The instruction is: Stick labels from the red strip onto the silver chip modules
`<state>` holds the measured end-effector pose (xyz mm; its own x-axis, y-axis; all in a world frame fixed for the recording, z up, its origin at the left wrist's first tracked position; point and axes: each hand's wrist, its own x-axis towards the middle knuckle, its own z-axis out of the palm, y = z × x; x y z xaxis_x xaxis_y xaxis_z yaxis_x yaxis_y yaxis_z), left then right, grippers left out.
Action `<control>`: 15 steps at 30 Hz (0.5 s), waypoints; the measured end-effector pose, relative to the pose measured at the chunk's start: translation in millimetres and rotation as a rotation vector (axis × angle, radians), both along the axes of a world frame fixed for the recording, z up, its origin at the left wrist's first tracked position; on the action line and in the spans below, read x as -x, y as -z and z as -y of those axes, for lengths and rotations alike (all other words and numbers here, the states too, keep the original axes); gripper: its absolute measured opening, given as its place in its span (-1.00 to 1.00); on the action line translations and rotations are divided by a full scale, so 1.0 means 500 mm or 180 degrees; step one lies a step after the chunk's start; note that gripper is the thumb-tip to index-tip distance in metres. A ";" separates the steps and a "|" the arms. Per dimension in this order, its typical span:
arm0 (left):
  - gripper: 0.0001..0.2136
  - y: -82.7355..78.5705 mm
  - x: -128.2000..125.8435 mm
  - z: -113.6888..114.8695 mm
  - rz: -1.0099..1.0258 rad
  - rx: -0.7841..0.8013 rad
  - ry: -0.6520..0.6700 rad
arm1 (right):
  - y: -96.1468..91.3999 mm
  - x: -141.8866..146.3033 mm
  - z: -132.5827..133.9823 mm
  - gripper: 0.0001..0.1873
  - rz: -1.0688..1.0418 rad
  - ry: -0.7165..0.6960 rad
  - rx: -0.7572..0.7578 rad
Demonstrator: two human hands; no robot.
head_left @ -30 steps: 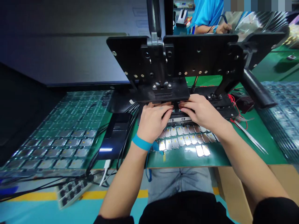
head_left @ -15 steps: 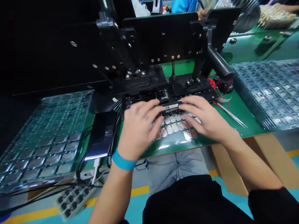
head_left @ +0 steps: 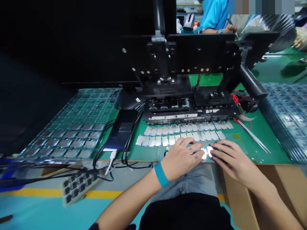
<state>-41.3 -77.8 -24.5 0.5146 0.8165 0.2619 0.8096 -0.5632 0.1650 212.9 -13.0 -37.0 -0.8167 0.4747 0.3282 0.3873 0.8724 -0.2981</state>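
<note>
Two rows of small flat silver modules with yellow dots (head_left: 171,140) lie on the green bench top in front of a black clamp fixture (head_left: 168,118). My left hand (head_left: 183,156), with a blue band at the wrist, reaches in low over the front of the rows. Its fingers are loosely bent and apart, near a silver module (head_left: 203,154). From the other side my right hand (head_left: 233,159) comes in with fingers stretched, its fingertips at another silver module (head_left: 209,151). I see neither module lifted. The left hand covers part of the bench edge.
A clear tray of modules (head_left: 72,143) lies left, beside a dark flat device (head_left: 122,129) with cables. Metal tweezers (head_left: 255,137) and stacked clear trays (head_left: 285,118) are at right. A black lever handle (head_left: 253,81) juts out. Another person's blue sleeve (head_left: 213,16) shows behind.
Both hands have moved back from the fixture's front edge, down to the modules near the bench edge, and closer together. The view has shifted, uncovering the rows.
</note>
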 end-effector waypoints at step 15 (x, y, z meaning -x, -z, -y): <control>-0.85 -0.109 0.234 -0.034 0.0890 -0.1059 -0.1980 | -0.151 0.276 -0.103 -0.76 -0.0813 -0.0050 -0.0680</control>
